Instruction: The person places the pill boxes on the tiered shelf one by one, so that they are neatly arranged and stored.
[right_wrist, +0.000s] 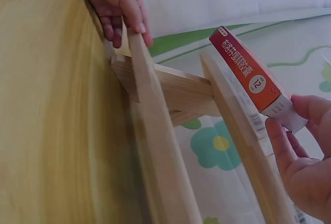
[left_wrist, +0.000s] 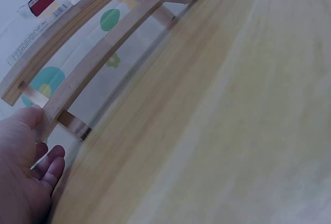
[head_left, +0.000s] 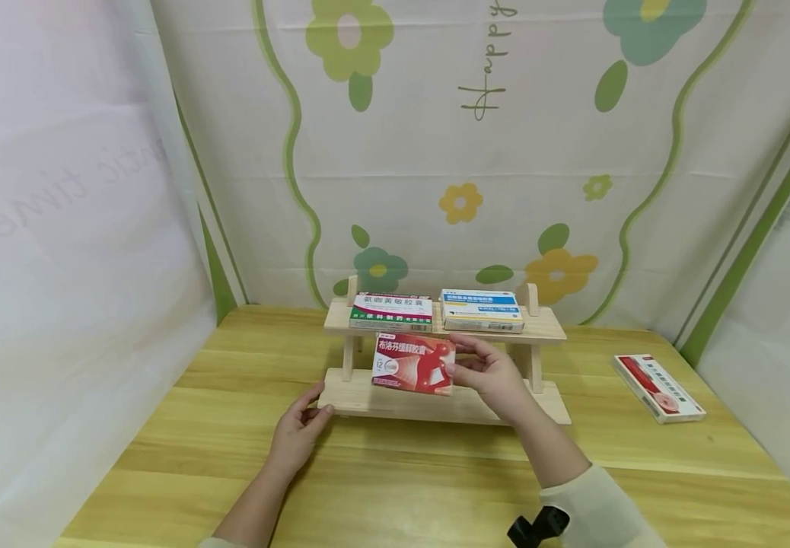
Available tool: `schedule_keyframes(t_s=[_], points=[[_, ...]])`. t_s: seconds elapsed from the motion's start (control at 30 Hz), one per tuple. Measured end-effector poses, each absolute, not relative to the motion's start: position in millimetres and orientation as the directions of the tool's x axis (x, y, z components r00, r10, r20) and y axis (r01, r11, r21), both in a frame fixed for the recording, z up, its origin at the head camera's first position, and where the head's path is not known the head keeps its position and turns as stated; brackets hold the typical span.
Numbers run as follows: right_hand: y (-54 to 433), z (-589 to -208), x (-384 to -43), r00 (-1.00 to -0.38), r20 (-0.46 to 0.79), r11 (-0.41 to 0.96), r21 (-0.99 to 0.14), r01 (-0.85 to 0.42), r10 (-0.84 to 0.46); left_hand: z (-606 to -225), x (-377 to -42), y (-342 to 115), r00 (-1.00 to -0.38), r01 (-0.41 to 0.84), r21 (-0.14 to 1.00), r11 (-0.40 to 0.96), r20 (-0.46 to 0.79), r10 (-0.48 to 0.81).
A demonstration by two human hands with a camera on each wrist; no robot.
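My right hand pinches a red medicine box by its right end, between thumb and fingers. The box is held up in front of a two-tier wooden shelf, with its printed front towards me. In the right wrist view the box overlaps the upper tier. My left hand grips the left end of the lower tier, thumb at the board's edge. On the upper tier lie a white, red and green medicine box at left and a blue and white medicine box at right.
A white and red medicine box lies on the wooden table, right of the shelf. Behind the shelf hangs a flowered cloth, with pale cloth walls on both sides.
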State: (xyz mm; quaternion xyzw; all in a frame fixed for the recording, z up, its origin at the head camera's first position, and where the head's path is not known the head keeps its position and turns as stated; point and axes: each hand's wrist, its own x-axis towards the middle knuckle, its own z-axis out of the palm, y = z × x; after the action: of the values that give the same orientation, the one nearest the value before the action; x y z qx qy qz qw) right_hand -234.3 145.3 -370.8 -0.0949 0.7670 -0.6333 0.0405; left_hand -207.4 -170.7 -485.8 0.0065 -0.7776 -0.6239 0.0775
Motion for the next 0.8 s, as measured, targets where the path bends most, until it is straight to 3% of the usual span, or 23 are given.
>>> schedule_keyframes(t_s=[0.43,0.8], points=[[116,-411,-250,-0.974,-0.001,0.149,-0.988,-0.033,-0.227,-487,-210,-170,-0.984,0.088,0.964,0.251,0.123,-0.125],[109,-422,-258,-0.973,-0.026,0.229,-0.973,-0.028,-0.231,-485,-209,-170,-0.985,0.091,0.964,0.251,0.124,-0.119]])
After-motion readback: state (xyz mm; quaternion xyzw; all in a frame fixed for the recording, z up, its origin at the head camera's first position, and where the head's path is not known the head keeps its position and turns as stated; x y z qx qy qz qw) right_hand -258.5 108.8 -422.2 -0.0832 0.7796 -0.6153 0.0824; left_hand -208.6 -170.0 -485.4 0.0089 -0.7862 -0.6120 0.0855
